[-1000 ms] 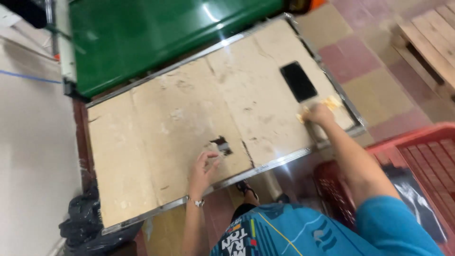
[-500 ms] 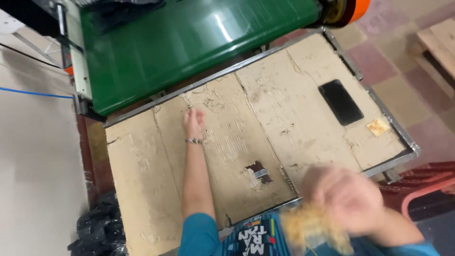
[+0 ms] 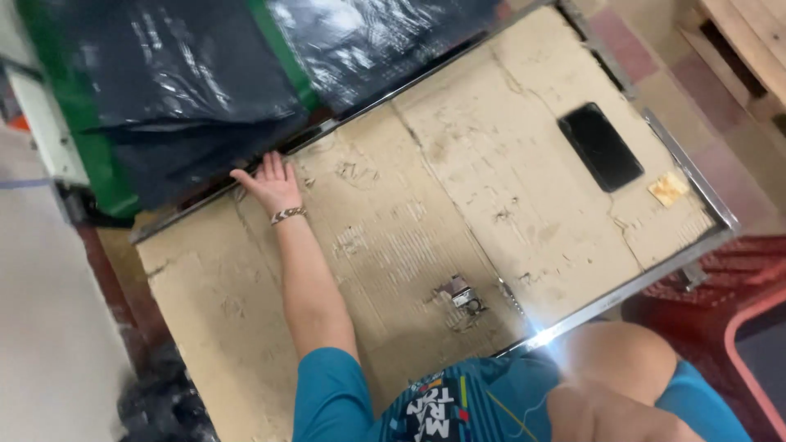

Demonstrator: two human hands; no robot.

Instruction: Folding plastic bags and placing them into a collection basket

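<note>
— Left hand point(image 3: 274, 182) flat, fingers spread, at the far edge of the cardboard sheet point(image 3: 458, 213), upper left of centre. Gripping nothing, just touching where the cardboard meets the black plastic sheeting point(image 3: 196, 98).
— And that sheeting?
— Probably light, limp and slippery; glossy, creased, draped over the green machine bed point(image 3: 102, 176) across the top of the frame. Best pinched at the loose hem just beyond the fingertips, likely to slide if merely pressed.
— Right hand?
— Out of view; only an elbow or upper arm point(image 3: 614, 368) at the bottom right, so cannot tell open or closed.
— Cardboard?
— Stiff but worn, scuffed and cracked, lying flat in the metal-framed table point(image 3: 692, 188).
— Anything on it?
— Black phone point(image 3: 600, 146), upper right, face dark. Small yellowish scrap point(image 3: 669, 188) just below it near the rim. Small dark-and-white packet point(image 3: 461, 293), low centre, crumpled. No legible labels to place.
— Beyond the table?
— Red crate point(image 3: 720, 286) at lower right, black bag point(image 3: 160, 401) at lower left.
</note>
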